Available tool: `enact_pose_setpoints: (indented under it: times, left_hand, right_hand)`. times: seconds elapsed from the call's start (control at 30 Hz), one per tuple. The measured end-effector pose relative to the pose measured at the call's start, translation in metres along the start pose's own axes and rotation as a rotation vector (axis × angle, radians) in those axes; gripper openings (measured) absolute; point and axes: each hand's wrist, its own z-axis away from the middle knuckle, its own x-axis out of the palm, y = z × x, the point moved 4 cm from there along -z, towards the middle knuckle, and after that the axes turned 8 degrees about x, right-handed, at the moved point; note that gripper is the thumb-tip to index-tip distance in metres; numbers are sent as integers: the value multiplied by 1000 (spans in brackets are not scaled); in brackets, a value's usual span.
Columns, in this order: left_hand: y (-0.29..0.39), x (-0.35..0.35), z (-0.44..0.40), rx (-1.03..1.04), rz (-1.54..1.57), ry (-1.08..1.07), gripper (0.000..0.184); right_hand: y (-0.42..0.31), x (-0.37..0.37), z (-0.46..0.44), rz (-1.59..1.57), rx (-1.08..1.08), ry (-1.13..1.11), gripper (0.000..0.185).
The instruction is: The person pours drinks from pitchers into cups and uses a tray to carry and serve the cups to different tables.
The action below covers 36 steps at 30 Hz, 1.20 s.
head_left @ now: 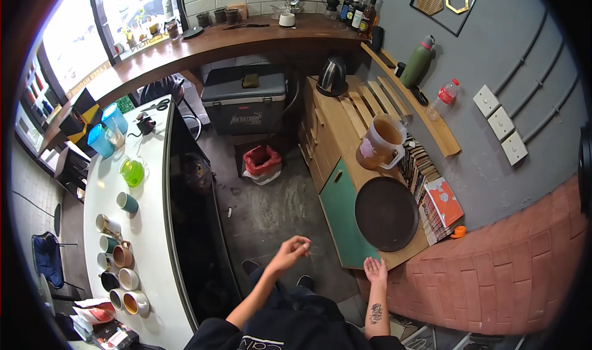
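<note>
My left hand (291, 253) is held over the dark floor in front of my body, its fingers loosely curled together with nothing visible in them. Palm up and fingers stretched out, my right hand (375, 270) is empty beside the front corner of the wooden cabinet. Nearest to it is a round dark brown tray (386, 214) lying on the cabinet top. Behind the tray stands a large translucent jug (380, 141) of brown liquid, its handle toward the right.
On the left, a white counter (151, 226) bears several mugs (123, 255), a pitcher of green liquid (132, 172) and blue containers (100, 141). A kettle (332, 77) stands at the cabinet's far end. A red-lined bin (262, 162) and grey cooler (244, 97) stand ahead.
</note>
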Motion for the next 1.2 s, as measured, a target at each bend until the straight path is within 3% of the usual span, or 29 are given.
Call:
enact_pose_setpoints:
  times: [0.23, 0.47, 0.53, 0.57, 0.63, 0.77, 0.8, 0.83, 0.9, 0.93, 0.97, 1.03, 1.07, 1.13, 1.2]
  left_hand:
    - [-48, 76, 39, -245, 120, -64, 28]
    - [-44, 69, 27, -159, 134, 71, 29]
    - [-45, 69, 24, -171, 157, 101, 30]
    - [-46, 68, 23, -192, 179, 128, 31]
    - [-49, 67, 19, -209, 213, 134, 33]
    - [-55, 60, 2, -271, 432, 203, 38]
    - [-66, 55, -6, -271, 488, 182, 52]
    - [-63, 52, -8, -281, 487, 178, 52]
    - [-48, 47, -20, -273, 815, 245, 68]
    - [-46, 41, -26, -197, 937, 230, 79]
    - [-46, 36, -29, -199, 943, 223, 79]
    - [-23, 21, -36, 80, 1329, 160, 81]
    - [-15, 9, -37, 88, 1331, 168, 81]
    - [7, -24, -34, 367, 1204, 219, 79]
    - [26, -56, -20, 507, 1110, 325, 79]
  right_hand:
    - [-35, 35, -38, 68, 49, -131, 54]
    - [-34, 38, -87, 129, 72, 38, 25]
    - [-35, 52, -57, 186, -98, -50, 15]
    - [-35, 55, -50, 191, -101, -54, 15]
    - [-32, 67, -34, 14, -85, -296, 14]
    - [-37, 84, 6, 154, -79, -369, 19]
    - [-34, 85, 26, 151, -80, -359, 19]
    - [-30, 95, 52, 176, -75, -404, 20]
    - [-20, 118, 88, 199, -80, -450, 21]
    - [-11, 125, 103, 270, -46, -426, 22]
    - [-4, 133, 107, 344, -13, -407, 23]
    - [15, 148, 106, 508, 38, -410, 27]
    - [21, 156, 102, 584, 36, -438, 29]
    - [38, 174, 88, 676, 55, -473, 31]
    - [63, 214, 87, 768, 144, -714, 39]
